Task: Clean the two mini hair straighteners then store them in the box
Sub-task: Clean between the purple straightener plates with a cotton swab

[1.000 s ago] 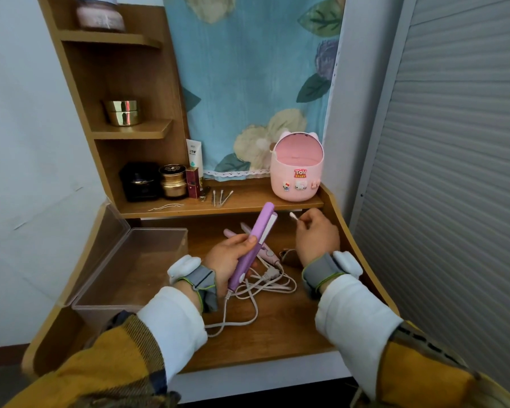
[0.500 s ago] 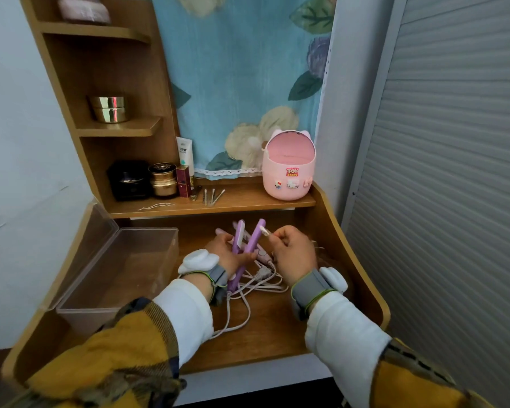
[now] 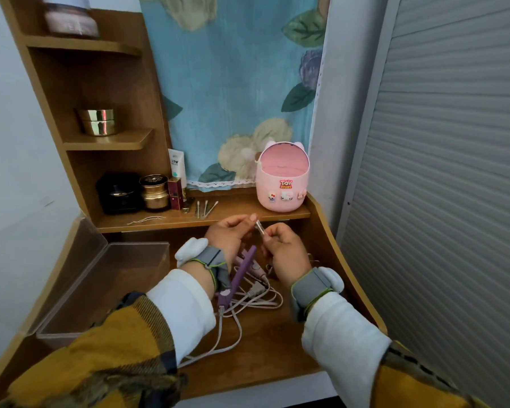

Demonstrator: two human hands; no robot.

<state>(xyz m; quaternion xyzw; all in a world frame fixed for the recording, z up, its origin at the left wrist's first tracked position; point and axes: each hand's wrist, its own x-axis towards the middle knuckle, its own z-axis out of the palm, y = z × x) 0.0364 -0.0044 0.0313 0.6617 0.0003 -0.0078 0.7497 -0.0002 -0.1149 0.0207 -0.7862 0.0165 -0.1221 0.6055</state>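
A purple mini hair straightener lies on the wooden desk, partly under my left wrist. Beside it the pink straightener is mostly hidden by my hands; its white cords are tangled on the desk. Above them, my right hand pinches a cotton swab. My left hand pinches the swab's other end with fingertips. The clear plastic box stands open at the left, its lid tipped back.
A pink mini bin sits on the low shelf behind my hands. Several cotton swabs, cosmetic jars and a tube are on that shelf. A grey shutter closes off the right.
My left hand has let go of the purple straightener, which now lies on the desk. That hand rose to meet the cotton swab held by my right hand.
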